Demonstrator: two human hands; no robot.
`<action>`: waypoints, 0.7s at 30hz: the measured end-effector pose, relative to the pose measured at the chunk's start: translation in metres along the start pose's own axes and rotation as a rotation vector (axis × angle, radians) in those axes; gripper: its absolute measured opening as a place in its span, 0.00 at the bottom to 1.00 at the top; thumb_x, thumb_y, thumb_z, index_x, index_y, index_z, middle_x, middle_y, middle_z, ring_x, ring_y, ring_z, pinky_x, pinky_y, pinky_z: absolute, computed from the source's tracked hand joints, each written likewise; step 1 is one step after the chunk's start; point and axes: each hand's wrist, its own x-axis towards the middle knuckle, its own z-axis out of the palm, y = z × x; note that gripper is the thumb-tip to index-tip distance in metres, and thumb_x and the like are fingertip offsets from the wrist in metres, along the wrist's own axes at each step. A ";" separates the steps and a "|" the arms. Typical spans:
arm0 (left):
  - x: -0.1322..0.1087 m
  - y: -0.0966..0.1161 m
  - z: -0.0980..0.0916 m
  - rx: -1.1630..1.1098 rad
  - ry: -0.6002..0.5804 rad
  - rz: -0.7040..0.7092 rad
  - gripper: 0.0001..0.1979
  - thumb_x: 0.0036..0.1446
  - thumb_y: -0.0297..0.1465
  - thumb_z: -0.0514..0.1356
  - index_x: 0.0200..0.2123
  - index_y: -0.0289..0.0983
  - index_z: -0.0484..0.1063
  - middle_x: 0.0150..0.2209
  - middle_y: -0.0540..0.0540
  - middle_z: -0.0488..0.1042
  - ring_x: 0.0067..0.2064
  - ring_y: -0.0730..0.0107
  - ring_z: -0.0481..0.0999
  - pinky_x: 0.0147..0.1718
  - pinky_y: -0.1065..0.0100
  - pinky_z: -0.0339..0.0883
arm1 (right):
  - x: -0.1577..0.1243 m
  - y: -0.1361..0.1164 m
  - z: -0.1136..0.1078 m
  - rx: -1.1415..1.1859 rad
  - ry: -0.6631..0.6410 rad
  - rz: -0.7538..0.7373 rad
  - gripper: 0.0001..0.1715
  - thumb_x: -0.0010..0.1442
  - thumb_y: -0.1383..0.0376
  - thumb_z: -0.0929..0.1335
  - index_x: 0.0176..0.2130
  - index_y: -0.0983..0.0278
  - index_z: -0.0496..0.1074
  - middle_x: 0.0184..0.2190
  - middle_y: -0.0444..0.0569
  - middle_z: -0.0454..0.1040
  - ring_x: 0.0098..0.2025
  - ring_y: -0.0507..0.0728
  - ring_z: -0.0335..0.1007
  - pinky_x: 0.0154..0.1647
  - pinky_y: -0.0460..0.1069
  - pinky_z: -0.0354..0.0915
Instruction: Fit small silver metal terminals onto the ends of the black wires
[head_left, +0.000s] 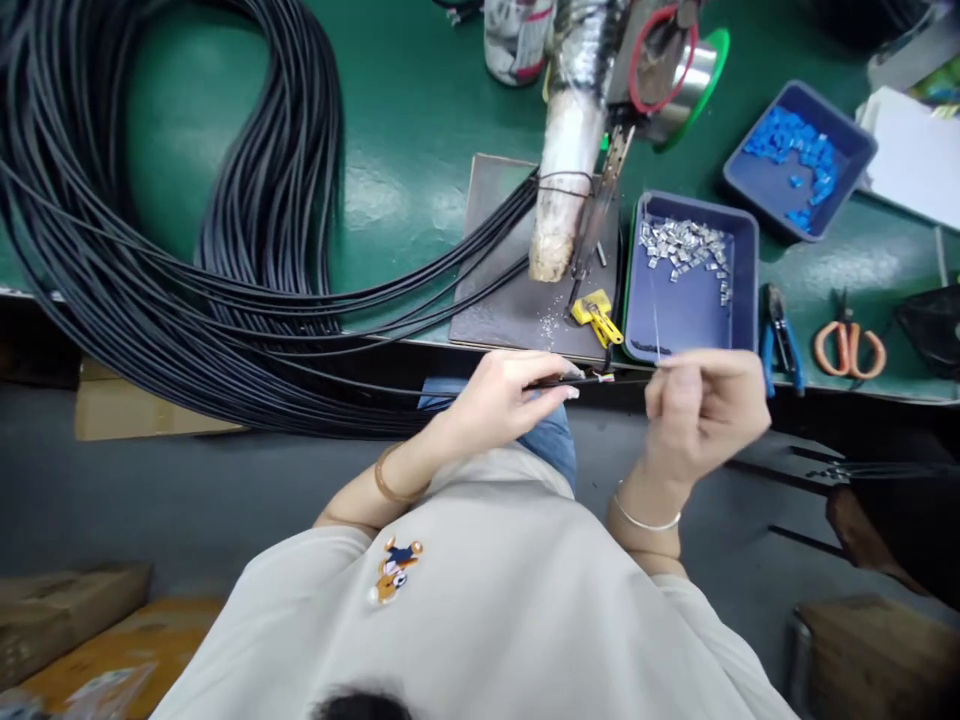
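My left hand (517,395) is closed around a black cable (559,381) near its end, just off the table's front edge. Small coloured wires (606,378) poke out of that cable end. To the right, my right hand (705,405) is closed in a pinch, slightly blurred, with a thin pale strand (655,322) rising from its fingertips; what the strand belongs to I cannot make out. A yellow cable stripper (598,316) lies on the grey board (495,270) just beyond my hands. A blue tray (742,330) of small metal pieces (686,247) stands beyond my right hand.
A big coil of black cable (277,200) covers the left of the green table (405,110). A soldering spool (686,85) hangs beside a wrapped duct (568,160) overhead. Blue-handled pliers (781,340), orange-handled scissors (849,340) and a tray of blue parts (795,160) lie right.
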 end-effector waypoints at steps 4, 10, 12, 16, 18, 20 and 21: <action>-0.001 -0.011 0.032 0.394 0.155 0.162 0.11 0.65 0.29 0.55 0.36 0.32 0.77 0.31 0.42 0.79 0.33 0.69 0.75 0.35 0.68 0.67 | 0.003 0.012 0.010 -0.103 0.040 0.057 0.12 0.65 0.59 0.67 0.34 0.61 0.76 0.22 0.39 0.69 0.18 0.43 0.57 0.18 0.45 0.50; 0.003 -0.031 0.020 -0.423 -0.150 -0.222 0.17 0.66 0.39 0.56 0.29 0.33 0.71 0.17 0.52 0.67 0.18 0.80 0.60 0.20 0.74 0.53 | 0.005 0.019 0.007 -0.111 -0.110 0.233 0.11 0.64 0.59 0.68 0.35 0.61 0.78 0.20 0.40 0.68 0.20 0.45 0.60 0.20 0.45 0.52; 0.001 -0.037 0.014 -0.687 -0.103 -0.415 0.18 0.64 0.43 0.58 0.31 0.33 0.70 0.16 0.54 0.65 0.15 0.84 0.52 0.15 0.74 0.44 | 0.003 0.021 0.010 -0.118 -0.182 0.273 0.11 0.63 0.57 0.68 0.36 0.61 0.78 0.21 0.41 0.71 0.21 0.46 0.62 0.21 0.45 0.55; -0.005 -0.039 0.015 -0.824 0.074 -0.487 0.16 0.59 0.43 0.63 0.35 0.35 0.69 0.18 0.53 0.69 0.15 0.86 0.52 0.16 0.75 0.43 | -0.001 0.027 0.021 -0.117 -0.309 0.299 0.11 0.60 0.58 0.70 0.33 0.62 0.78 0.27 0.44 0.76 0.24 0.47 0.67 0.24 0.45 0.61; -0.005 -0.037 0.017 -0.834 0.095 -0.461 0.16 0.58 0.42 0.64 0.35 0.35 0.69 0.20 0.53 0.69 0.17 0.85 0.58 0.18 0.76 0.50 | -0.002 0.031 0.025 -0.083 -0.352 0.317 0.10 0.59 0.59 0.71 0.32 0.63 0.78 0.28 0.44 0.78 0.25 0.48 0.69 0.26 0.45 0.63; -0.003 -0.036 0.019 -0.838 0.097 -0.443 0.15 0.57 0.42 0.65 0.34 0.35 0.69 0.21 0.53 0.69 0.20 0.83 0.63 0.21 0.77 0.55 | -0.003 0.035 0.027 -0.025 -0.374 0.361 0.07 0.57 0.60 0.72 0.33 0.62 0.78 0.29 0.44 0.78 0.25 0.48 0.69 0.25 0.44 0.64; -0.002 -0.036 0.019 -0.841 0.095 -0.438 0.15 0.57 0.41 0.66 0.34 0.35 0.69 0.21 0.53 0.69 0.21 0.83 0.65 0.22 0.77 0.57 | -0.003 0.036 0.027 0.003 -0.376 0.387 0.06 0.57 0.61 0.72 0.33 0.62 0.79 0.29 0.44 0.78 0.25 0.48 0.69 0.25 0.44 0.63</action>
